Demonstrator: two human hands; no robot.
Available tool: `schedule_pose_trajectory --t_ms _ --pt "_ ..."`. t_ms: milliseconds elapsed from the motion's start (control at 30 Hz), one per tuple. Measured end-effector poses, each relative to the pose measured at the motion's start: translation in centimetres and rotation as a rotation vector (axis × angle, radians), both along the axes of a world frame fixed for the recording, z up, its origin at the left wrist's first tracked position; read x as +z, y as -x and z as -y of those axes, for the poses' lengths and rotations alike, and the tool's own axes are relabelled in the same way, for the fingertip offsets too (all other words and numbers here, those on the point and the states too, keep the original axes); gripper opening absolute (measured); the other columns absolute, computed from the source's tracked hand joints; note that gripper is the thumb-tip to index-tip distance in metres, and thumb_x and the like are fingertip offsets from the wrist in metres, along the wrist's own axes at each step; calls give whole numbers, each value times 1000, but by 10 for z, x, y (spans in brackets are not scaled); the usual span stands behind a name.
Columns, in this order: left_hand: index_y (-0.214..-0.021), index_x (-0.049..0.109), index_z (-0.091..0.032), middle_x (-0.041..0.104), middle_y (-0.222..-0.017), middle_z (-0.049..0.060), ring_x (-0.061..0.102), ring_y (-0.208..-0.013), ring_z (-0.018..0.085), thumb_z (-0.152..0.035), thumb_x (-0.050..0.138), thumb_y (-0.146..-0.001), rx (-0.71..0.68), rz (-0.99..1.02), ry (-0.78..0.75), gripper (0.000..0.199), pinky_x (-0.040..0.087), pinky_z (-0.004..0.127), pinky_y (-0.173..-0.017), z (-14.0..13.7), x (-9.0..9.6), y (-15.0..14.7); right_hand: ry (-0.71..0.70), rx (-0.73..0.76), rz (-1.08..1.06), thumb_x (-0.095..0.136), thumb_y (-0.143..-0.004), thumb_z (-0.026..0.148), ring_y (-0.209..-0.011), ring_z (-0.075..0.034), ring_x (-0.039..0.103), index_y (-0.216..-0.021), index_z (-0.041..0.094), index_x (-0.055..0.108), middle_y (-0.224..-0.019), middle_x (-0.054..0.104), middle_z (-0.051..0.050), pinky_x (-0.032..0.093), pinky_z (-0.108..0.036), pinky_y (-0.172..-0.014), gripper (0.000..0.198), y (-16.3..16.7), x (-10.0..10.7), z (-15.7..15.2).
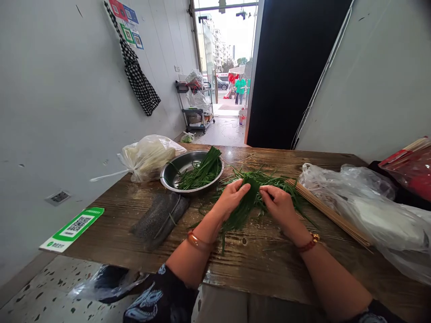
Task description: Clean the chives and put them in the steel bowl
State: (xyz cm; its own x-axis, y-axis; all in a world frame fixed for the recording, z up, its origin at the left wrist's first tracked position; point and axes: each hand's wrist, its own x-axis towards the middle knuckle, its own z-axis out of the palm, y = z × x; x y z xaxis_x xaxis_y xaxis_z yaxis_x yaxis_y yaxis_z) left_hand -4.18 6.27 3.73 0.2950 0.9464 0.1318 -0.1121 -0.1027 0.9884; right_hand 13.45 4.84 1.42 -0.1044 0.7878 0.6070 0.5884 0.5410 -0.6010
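My left hand (230, 198) is closed around a flat, fan-like bunch of garlic chives (241, 211), thumb across its upper part. Just right of the bunch, the fingers of my right hand (279, 204) are pinched together at its edge; whatever they hold is too small to make out. Loose chives (269, 179) lie spread on the table behind and beneath both hands. To their right rests a bundle of thin wooden skewers (332, 214). A steel bowl (191, 192) at the back left contains more chives (205, 168), some in a flat, lined-up bunch leaning on its rim.
Left of the bowl sits a tied plastic bag (148, 157), with a dark mesh-like bundle (160, 220) in front. A green QR-code card (76, 228) lies at the table's left edge. Clear plastic bags (380, 215) cover the right side. A cart (197, 105) stands by the doorway.
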Motion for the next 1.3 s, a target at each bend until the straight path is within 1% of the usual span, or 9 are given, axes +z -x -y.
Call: schedule_pose_trajectory --t_ms 233,400,567,667,767,867,933,1167,1300 --pt "-86 63 -10 66 -73 4 55 -57 11 -45 78 -66 -141 -59 78 43 41 21 -53 4 7 5 114 -47 -123 51 -88 38 -67 -20 65 -91 19 72 -72 71 -4 49 -32 -66 28 -8 9 -1" --pt "-85 60 -12 66 -70 2 56 -55 10 -43 79 -65 14 59 100 41 45 22 -53 -2 6 10 125 -12 -42 51 -88 41 -74 -21 66 -95 20 73 -83 73 -5 49 -33 -70 31 -22 10 -6" --pt "-86 59 -12 63 -67 0 56 -55 9 -40 78 -65 47 109 81 39 45 21 -54 -3 6 13 211 55 42 51 -88 43 -56 -16 57 -97 21 75 -62 66 0 43 -28 -56 34 -30 8 -9" --pt "-88 59 -13 64 -70 0 55 -55 8 -38 77 -66 -21 98 52 38 43 20 -52 -2 5 14 192 -16 -129 54 -86 46 -57 -14 53 -96 19 74 -59 59 1 41 -27 -55 35 -35 6 -13" --pt "-90 60 -13 62 -65 -1 49 -45 5 -35 67 -75 -77 2 42 28 33 18 -45 -5 0 13 137 -149 -483 59 -82 49 -55 -11 46 -95 18 71 -61 52 2 35 -23 -49 36 -42 6 -16" --pt "-86 64 -12 55 -52 -4 37 -37 4 -27 53 -82 -16 -117 4 19 26 19 -42 -11 -10 11 64 -223 -820 65 -77 50 -49 -8 38 -95 18 68 -59 45 5 25 -20 -42 37 -47 7 -17" --pt "-83 66 -12 52 -46 -5 35 -37 5 -23 51 -82 44 -195 -41 19 26 20 -43 -15 -17 7 4 -243 -900 67 -75 50 -49 -8 36 -94 18 67 -58 43 6 23 -19 -42 37 -46 9 -16" --pt "-85 71 -12 56 -50 -3 48 -49 10 -23 54 -80 21 -443 -144 21 38 23 -55 -14 -26 1 1 -188 -614 63 -79 52 -53 -8 43 -99 19 69 -64 50 3 30 -21 -45 40 -8 40 -14" --pt "-92 72 -13 59 -56 -2 53 -57 11 -25 54 -81 -3 -537 -169 24 41 22 -60 -10 -22 3 83 11 -492 61 -82 50 -54 -8 41 -102 19 69 -63 49 4 30 -21 -47 37 40 74 -11"
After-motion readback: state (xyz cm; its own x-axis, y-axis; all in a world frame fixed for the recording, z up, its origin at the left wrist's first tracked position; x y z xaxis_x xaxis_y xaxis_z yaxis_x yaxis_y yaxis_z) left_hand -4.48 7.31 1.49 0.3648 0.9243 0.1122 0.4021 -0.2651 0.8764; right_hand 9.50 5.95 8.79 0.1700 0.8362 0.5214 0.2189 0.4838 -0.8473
